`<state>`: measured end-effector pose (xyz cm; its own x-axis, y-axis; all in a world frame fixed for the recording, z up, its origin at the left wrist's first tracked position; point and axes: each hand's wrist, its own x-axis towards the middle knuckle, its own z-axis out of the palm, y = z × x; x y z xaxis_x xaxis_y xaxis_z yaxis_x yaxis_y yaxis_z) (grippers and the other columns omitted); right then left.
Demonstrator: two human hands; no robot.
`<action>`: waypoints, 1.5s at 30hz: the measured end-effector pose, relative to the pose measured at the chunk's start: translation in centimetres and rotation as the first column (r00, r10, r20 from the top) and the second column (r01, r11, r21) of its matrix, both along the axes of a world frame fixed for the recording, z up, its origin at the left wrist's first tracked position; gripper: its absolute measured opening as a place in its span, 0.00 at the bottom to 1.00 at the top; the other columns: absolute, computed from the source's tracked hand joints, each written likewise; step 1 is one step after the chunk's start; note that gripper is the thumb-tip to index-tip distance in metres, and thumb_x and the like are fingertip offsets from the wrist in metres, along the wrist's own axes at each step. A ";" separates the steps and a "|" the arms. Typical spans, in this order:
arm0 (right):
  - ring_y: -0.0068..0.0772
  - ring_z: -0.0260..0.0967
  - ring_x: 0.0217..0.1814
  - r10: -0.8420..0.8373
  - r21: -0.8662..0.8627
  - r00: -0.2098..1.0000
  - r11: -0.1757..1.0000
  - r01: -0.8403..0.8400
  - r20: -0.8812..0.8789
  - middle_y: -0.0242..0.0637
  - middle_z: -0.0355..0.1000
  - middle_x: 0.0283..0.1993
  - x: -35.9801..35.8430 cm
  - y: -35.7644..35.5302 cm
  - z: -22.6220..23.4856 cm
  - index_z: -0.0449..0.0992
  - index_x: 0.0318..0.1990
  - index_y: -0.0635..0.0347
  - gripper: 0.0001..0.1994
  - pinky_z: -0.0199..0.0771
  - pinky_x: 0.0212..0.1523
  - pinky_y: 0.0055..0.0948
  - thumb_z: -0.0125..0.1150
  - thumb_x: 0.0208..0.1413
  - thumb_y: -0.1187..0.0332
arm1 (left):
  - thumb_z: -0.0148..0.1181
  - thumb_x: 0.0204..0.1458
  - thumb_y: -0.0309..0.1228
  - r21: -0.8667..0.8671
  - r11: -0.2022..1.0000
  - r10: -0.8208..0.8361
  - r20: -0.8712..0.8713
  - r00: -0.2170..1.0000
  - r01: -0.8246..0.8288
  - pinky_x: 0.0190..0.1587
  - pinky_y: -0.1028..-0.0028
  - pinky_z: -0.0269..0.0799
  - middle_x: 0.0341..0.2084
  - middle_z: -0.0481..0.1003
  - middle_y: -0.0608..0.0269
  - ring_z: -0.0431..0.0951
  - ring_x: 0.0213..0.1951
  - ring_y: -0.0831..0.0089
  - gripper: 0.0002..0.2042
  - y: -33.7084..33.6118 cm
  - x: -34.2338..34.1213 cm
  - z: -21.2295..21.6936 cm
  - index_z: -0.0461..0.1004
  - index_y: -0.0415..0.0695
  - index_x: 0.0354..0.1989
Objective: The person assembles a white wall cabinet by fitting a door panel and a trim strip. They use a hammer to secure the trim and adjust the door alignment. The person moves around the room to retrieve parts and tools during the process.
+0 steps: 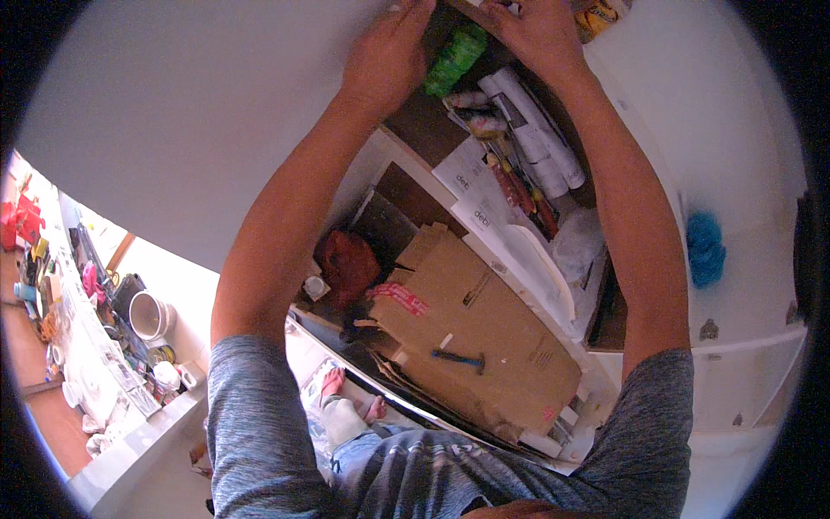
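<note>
Both my arms stretch up to the top edge of the picture. My left hand (389, 59) is beside the large pale panel (199, 95), its fingers pressed together and cut off by the frame. My right hand (543, 39) has its thumb and fingers closed at a narrow brown strip (471, 9), with a small white bit showing at the fingers. What either hand grips cannot be made out. Between and below them, a green plastic bundle (456, 59) lies on a brown shelf (424, 130). Rolled papers (540, 130) and red-handled tools (512, 183) lie nearer me.
Lower down, a flattened cardboard box (480, 320) carries a hammer (458, 358), with a dark red bag (346, 264) beside it. A blue bundle (705, 249) is against the white surface at right. Far left, a white bucket (150, 316) stands among clutter.
</note>
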<state>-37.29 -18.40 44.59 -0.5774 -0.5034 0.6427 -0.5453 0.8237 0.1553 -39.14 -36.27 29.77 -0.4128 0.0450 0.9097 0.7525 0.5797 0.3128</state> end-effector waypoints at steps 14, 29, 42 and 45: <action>0.47 0.72 0.46 -0.022 0.243 1.000 0.970 0.024 -0.011 0.47 0.71 0.46 -0.2 0.2 0.2 0.80 0.55 0.58 0.17 0.73 0.49 0.40 0.62 0.57 0.71 | 0.62 0.43 0.16 -0.042 0.971 0.197 -0.415 0.888 -0.234 0.38 0.68 0.78 0.39 0.82 0.60 0.81 0.38 0.63 0.17 -15.4 12.1 -0.1 0.83 0.46 0.41; 0.46 0.71 0.56 0.033 0.010 0.992 0.999 -0.034 0.122 0.42 0.71 0.53 -0.1 0.0 -0.5 0.71 0.66 0.39 0.28 0.73 0.59 0.40 0.60 0.58 0.75 | 0.62 0.42 0.18 -0.126 0.968 0.146 -0.418 0.897 -0.216 0.39 0.69 0.80 0.43 0.79 0.60 0.81 0.37 0.63 0.18 -15.9 11.8 -0.8 0.80 0.44 0.44; 0.43 0.72 0.52 -0.134 -0.173 0.986 0.974 0.149 0.096 0.48 0.63 0.68 2.1 0.3 1.3 0.65 0.70 0.51 0.30 0.72 0.57 0.38 0.63 0.59 0.69 | 0.64 0.45 0.20 -0.179 0.934 0.214 -0.409 0.887 -0.308 0.39 0.67 0.80 0.43 0.79 0.60 0.80 0.37 0.63 0.17 -15.2 11.5 -1.0 0.79 0.44 0.46; 0.38 0.75 0.45 -0.094 -0.388 0.996 0.918 0.083 -0.010 0.45 0.72 0.57 9.2 1.8 1.9 0.73 0.62 0.53 0.23 0.75 0.50 0.36 0.66 0.59 0.64 | 0.63 0.46 0.19 -0.187 0.935 0.206 -0.406 0.890 -0.301 0.39 0.67 0.79 0.43 0.79 0.58 0.80 0.37 0.62 0.18 -14.4 11.7 0.3 0.79 0.45 0.48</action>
